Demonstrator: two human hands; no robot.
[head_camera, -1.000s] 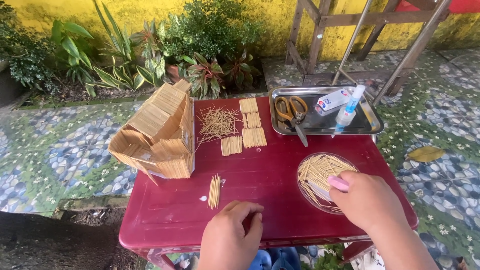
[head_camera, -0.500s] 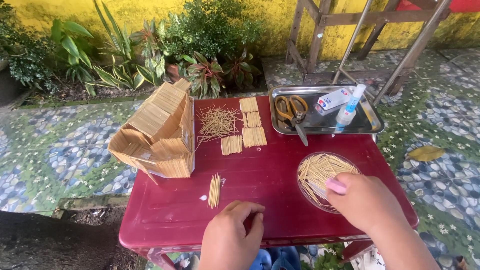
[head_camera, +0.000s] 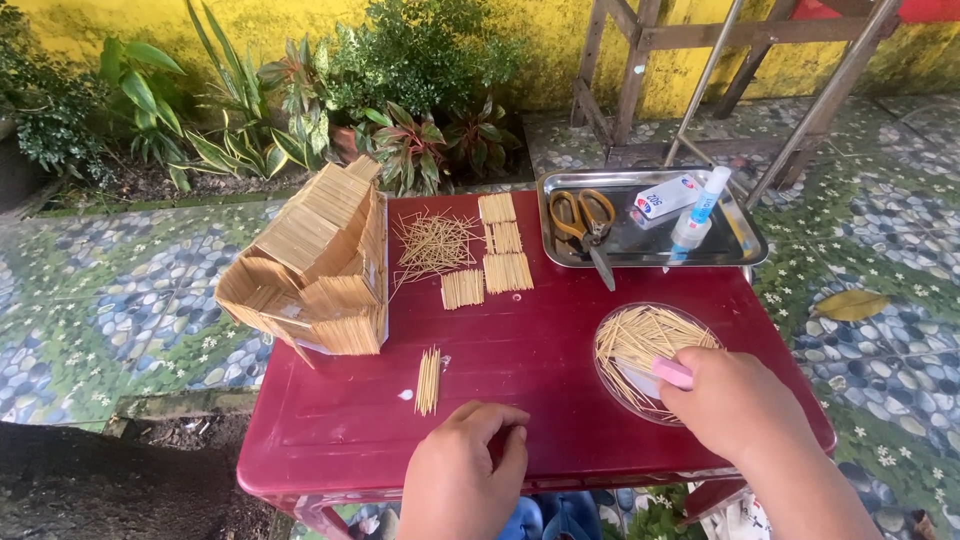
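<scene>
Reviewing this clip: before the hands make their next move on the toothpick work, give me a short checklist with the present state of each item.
1. Right hand is at the round dish of toothpicks, fingertips on the sticks: ok.
2. Left hand rests curled on the red table; whether it holds a stick: cannot tell.
3. Small glued strip lies flat, apart from both hands: ok.
4. Toothpick house stands partly over the table's left edge: not ok.
5. Glue bottle and scissors lie in the metal tray: ok.
</scene>
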